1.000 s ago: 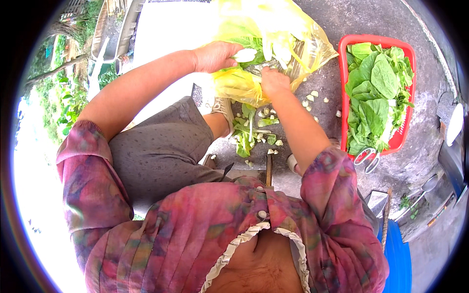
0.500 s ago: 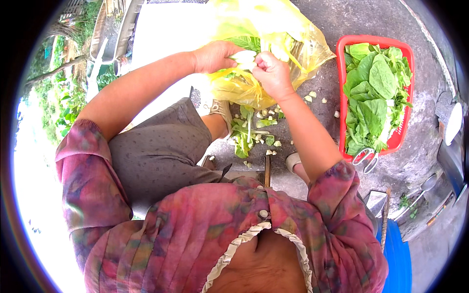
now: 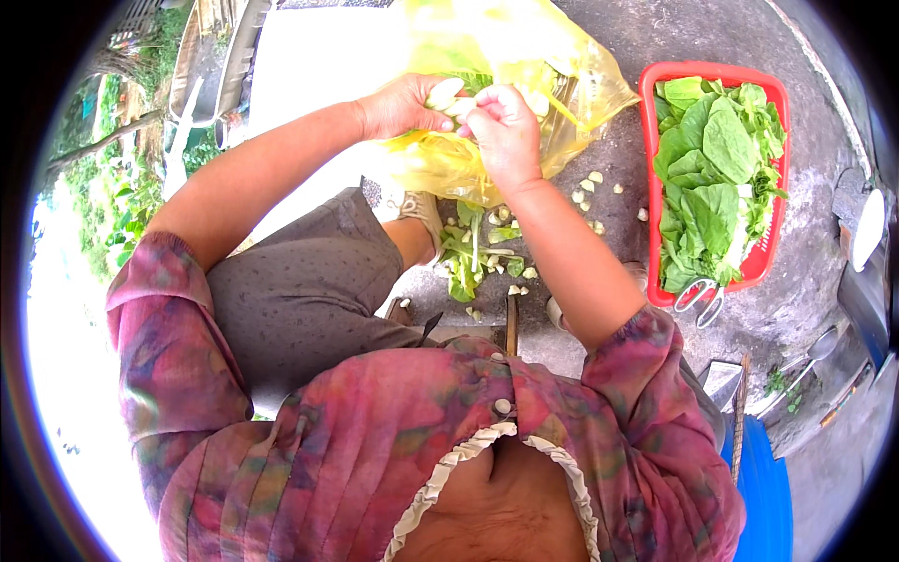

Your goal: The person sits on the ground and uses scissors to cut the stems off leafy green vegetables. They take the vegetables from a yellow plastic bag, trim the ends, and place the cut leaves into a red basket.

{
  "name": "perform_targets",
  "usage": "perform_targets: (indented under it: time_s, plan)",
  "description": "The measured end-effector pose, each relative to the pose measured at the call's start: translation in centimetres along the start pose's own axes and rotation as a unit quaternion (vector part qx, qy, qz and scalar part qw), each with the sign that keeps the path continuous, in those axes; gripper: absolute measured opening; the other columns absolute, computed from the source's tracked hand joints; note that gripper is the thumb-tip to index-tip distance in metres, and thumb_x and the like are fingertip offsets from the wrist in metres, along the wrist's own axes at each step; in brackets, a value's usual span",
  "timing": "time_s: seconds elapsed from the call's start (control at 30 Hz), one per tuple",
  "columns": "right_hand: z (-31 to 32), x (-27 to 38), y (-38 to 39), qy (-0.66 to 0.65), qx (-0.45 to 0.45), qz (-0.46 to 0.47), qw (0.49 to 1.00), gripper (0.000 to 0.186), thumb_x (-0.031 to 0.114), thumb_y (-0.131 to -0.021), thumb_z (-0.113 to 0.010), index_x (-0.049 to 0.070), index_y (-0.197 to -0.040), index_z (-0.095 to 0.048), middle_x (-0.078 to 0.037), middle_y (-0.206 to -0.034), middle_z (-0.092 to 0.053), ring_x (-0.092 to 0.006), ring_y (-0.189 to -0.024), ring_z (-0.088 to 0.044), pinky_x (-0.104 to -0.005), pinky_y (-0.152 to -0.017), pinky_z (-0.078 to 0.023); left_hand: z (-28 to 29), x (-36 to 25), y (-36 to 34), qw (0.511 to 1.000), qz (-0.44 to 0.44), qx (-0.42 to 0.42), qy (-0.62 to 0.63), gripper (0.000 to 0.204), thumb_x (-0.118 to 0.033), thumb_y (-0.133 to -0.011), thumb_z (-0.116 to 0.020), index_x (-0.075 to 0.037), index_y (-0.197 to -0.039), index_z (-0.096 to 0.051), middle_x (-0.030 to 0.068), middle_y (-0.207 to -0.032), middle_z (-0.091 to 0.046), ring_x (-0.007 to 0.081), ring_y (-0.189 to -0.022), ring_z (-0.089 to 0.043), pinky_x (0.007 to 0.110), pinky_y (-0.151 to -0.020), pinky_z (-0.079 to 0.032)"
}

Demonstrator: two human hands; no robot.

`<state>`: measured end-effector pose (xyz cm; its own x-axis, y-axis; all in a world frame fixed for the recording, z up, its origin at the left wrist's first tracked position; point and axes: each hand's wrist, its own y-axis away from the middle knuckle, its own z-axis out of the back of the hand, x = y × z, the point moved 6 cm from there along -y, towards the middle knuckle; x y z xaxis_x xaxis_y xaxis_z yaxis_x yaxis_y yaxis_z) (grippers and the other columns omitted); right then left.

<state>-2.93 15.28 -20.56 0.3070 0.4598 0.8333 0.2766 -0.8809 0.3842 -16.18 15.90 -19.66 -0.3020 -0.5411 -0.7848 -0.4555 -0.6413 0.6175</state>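
Note:
My left hand [image 3: 405,108] is closed around a bunch of leafy greens [image 3: 446,94], whose pale stalk ends stick out toward my right hand. Fingers curled and pinched, my right hand [image 3: 506,131] is at those stalk ends; its fingertips hide whether a piece is between them. Both hands are above a yellow plastic bag [image 3: 440,169], which lies open on the ground with more green leaves inside. Strong glare washes out the bag's far part. Below the bag, cut leaves and stalks [image 3: 464,262] lie on the ground with several small whitish stem pieces.
On the right stands a red plastic basket [image 3: 653,187] full of green leaves [image 3: 712,178]. Scissors [image 3: 700,298] rest at its near edge, handles outward. Farther right are a spoon [image 3: 824,344] and a blue object [image 3: 763,487]. My shoe [image 3: 421,220] is beside the bag.
Both hands have shifted a little left, and the right hand has come closer to the left. More whitish pieces show on the ground beside my right forearm.

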Motion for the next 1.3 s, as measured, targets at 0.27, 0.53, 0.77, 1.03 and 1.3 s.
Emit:
perform_targets:
  time_s: [0.27,0.53,0.77,1.03,1.3]
  plan:
    - [5.6,-8.6,-0.9,-0.115,-0.149,-0.346,0.919,0.043,0.031,-0.087,-0.059,0.003,-0.115,-0.044,-0.012,-0.078,-0.06,-0.023,-0.066,-0.059,-0.0377,-0.063,-0.051,2.6,-0.4,-0.6,0.99,0.012,-0.131,-0.053,0.027,-0.003,-0.08,-0.066,-0.005,-0.106,-0.061,-0.0013,-0.093,-0.063,0.0072,-0.086,-0.055,0.024,-0.081,-0.047]
    - [3.1,-6.9,-2.3,-0.268,-0.158,-0.319,0.895,0.024,0.026,-0.087,-0.057,0.003,-0.083,-0.054,-0.009,-0.072,-0.058,-0.0211,-0.063,-0.056,-0.0382,-0.063,-0.05,3.0,-4.0,-1.0,0.958,-0.105,-0.154,-0.219,0.028,-0.01,-0.077,-0.069,-0.006,-0.104,-0.061,0.0069,-0.086,-0.065,0.0154,-0.079,-0.059,0.029,-0.078,-0.047]
    - [0.0,-1.5,1.9,0.004,-0.008,-0.302,0.953,0.018,0.018,-0.083,-0.056,0.0,-0.082,-0.056,-0.006,-0.065,-0.056,-0.0155,-0.05,-0.051,-0.0294,-0.048,-0.046,0.2,-5.8,-0.3,0.862,-0.18,-0.056,-0.47,0.045,-0.009,-0.068,-0.072,-0.016,-0.111,-0.062,0.0062,-0.087,-0.061,0.0259,-0.09,-0.057,0.035,-0.083,-0.046]
    - [1.2,0.1,2.2,0.27,0.085,-0.145,0.948,0.022,0.022,-0.084,-0.059,0.001,-0.082,-0.057,-0.005,-0.07,-0.058,-0.009,-0.056,-0.052,-0.0227,-0.053,-0.044,-0.8,-5.5,0.2,0.84,-0.29,-0.066,-0.455,0.039,-0.007,-0.065,-0.075,-0.012,-0.101,-0.062,0.0072,-0.093,-0.058,0.0241,-0.096,-0.053,0.034,-0.086,-0.044]
    - [4.9,1.0,-1.4,0.661,0.028,0.089,0.744,0.022,0.026,-0.083,-0.059,0.015,-0.102,-0.062,-0.009,-0.082,-0.064,-0.0256,-0.078,-0.062,-0.0354,-0.067,-0.049,2.6,-4.7,-0.4,0.985,-0.084,-0.101,-0.109,0.024,-0.01,-0.079,-0.069,-0.006,-0.1,-0.058,-0.0022,-0.09,-0.058,0.0087,-0.084,-0.053,0.025,-0.082,-0.046]
